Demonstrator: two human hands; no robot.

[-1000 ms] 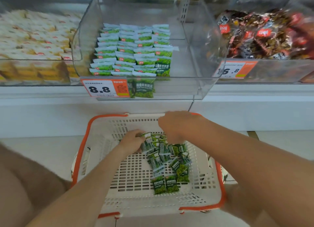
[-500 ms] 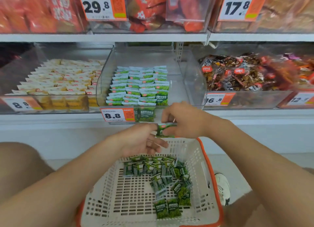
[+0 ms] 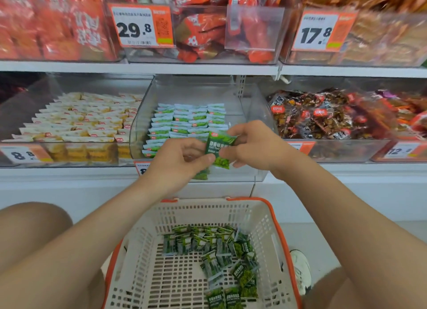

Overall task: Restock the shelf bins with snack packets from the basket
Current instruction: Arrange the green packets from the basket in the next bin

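A green snack packet (image 3: 219,147) is held upright between both hands in front of the clear middle bin (image 3: 254,170). My left hand (image 3: 180,161) pinches its lower left edge, and my right hand (image 3: 251,147) grips its right side. Inside that bin, rows of the same green packets (image 3: 184,121) stand in neat lines on the left, with bare floor on the right. Below, the white basket with an orange rim (image 3: 272,216) holds several loose green packets (image 3: 219,251) scattered toward its right half.
A bin of yellow-white packets (image 3: 76,119) sits left of the middle bin, a bin of dark brown and red packets (image 3: 323,114) to its right. Upper-shelf bins hold orange and red bags (image 3: 203,24). My knees flank the basket; a white shoe (image 3: 300,269) shows at right.
Both hands rose from the basket up to the front of the middle bin, carrying a green packet. The packet now stands upright between them. My view tilted upward.
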